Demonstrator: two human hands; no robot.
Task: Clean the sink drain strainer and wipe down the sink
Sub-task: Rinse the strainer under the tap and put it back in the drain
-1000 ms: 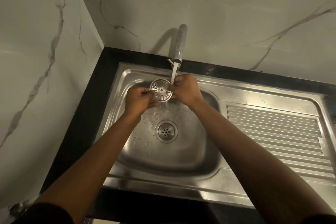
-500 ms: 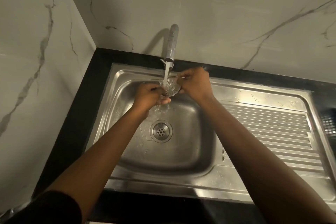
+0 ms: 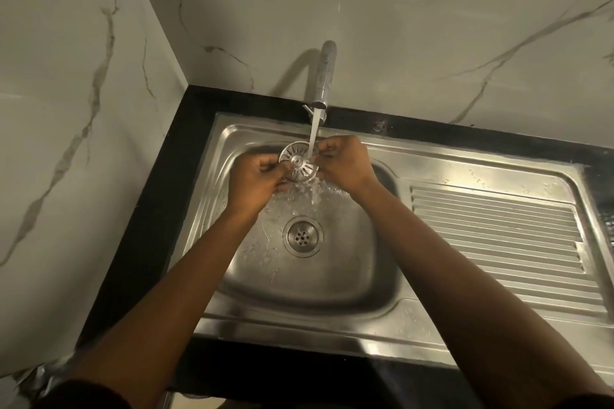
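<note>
dim, greenish cast, source up and to the right: faucet (image 3: 325,76) throws a soft shadow on the wall (image 3: 432,26) above the left grip (image 3: 255,178). glare streaks on sink (image 3: 465,342) rim and drainboard (image 3: 498,236), right of the right grip (image 3: 345,163). wide-angle bowing at edges, water stream (image 3: 314,133) blurred, bottom corners dark.

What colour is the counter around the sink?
The counter is plain black; the head view shows it best.

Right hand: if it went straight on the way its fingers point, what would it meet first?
The right hand meets the strainer it pinches, under the water stream; past that, probably the left hand gripping the opposite edge, though depth is unclear.
</note>
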